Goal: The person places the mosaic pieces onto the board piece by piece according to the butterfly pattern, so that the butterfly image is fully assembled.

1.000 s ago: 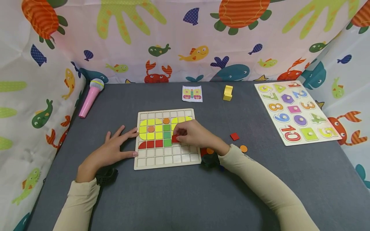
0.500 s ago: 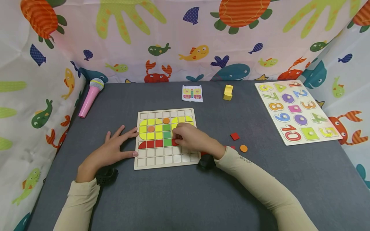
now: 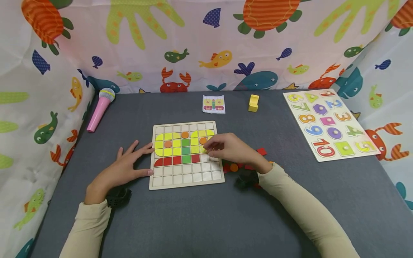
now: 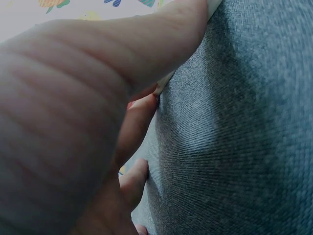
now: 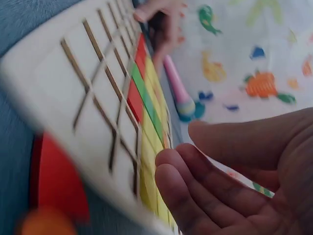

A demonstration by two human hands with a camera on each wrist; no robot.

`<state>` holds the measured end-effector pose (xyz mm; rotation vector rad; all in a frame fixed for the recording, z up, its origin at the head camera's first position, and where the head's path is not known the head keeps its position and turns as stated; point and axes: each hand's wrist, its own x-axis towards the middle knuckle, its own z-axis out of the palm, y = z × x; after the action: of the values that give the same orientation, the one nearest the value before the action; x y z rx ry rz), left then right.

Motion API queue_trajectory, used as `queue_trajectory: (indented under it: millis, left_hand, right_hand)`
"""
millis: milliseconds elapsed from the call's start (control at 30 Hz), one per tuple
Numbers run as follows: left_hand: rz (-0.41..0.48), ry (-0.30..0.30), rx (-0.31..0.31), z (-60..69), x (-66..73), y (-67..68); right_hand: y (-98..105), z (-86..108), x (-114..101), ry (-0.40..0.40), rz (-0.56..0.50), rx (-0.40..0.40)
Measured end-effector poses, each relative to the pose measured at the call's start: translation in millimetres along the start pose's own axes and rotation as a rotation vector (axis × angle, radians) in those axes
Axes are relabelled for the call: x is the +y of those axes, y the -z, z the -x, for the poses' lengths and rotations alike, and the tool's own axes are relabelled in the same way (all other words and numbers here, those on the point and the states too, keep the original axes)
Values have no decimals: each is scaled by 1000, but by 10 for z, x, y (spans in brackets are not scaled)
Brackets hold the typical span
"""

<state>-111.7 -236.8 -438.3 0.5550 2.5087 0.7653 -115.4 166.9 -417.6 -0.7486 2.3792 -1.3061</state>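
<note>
A wooden grid board lies mid-table, with yellow tiles, orange discs, a green column and a row of red tiles in its cells. One red square sits just right of the green column. My left hand rests with spread fingers against the board's left edge. Above the board's right side is my right hand; its fingers are loosely bent and hold nothing in the right wrist view. Loose red tiles and an orange disc lie beyond the right edge, partly hidden by that arm.
A small picture card and a yellow block are behind the board. To the far right lies a number puzzle board. The pink toy microphone is at back left, and a patterned curtain surrounds the table.
My right hand set a red square into the cell beside the green column, let go of it and moved right. The left hand has stayed at the board's edge.
</note>
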Motion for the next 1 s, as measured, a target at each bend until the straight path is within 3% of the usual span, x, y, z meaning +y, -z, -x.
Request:
queue_trajectory:
  millis: [233,333,533,767,1000]
  left_hand:
    - [2,-6,0,8,-11,3]
    - [2,-11,3,9,-13,1]
    - [1,-11,3,3,-10,-1]
    - [1,-7,0,3,-6,6]
    - [-4,-15,-2,6,-3,14]
  right_hand:
    - [423,374,220,-69,-140,7]
    - [580,555,311,-80,-138,27]
    - [823,911,472,-179,-78,80]
    - [953,1170,634,-232,-24,109]
    - [907,1179,661,-209,68,102]
